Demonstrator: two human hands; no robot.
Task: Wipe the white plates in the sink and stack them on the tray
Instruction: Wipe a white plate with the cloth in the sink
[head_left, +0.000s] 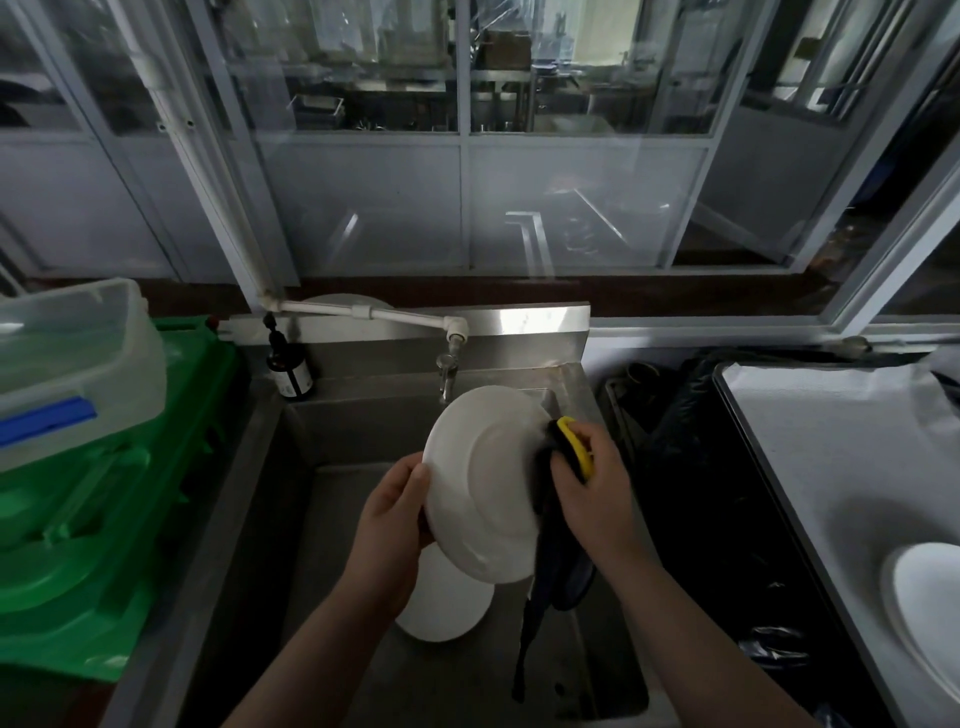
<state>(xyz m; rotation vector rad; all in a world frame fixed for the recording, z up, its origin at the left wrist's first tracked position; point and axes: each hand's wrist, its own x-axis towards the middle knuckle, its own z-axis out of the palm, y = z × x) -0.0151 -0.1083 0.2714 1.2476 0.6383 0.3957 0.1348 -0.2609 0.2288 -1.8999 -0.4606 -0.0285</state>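
Over the steel sink (291, 467), the left hand (392, 512) grips a white plate (485, 480) by its left rim, thumb on the near face, holding it tilted. The right hand (592, 486) has its fingers curled round a yellow-edged dark cloth (558, 512) pressed on the plate's right rim. Another plate (444, 605) lies in the sink below. On the right, a tray (831, 467) carries one plate (930, 603).

Colours noted at sink station.
Held plate (488, 483): plain white. Cloth (558, 551): dark navy, yellow edge. Sink (291, 519): grey steel. Crate (104, 519): green. Bottle (291, 371): dark, white label. Tray (831, 467): white.
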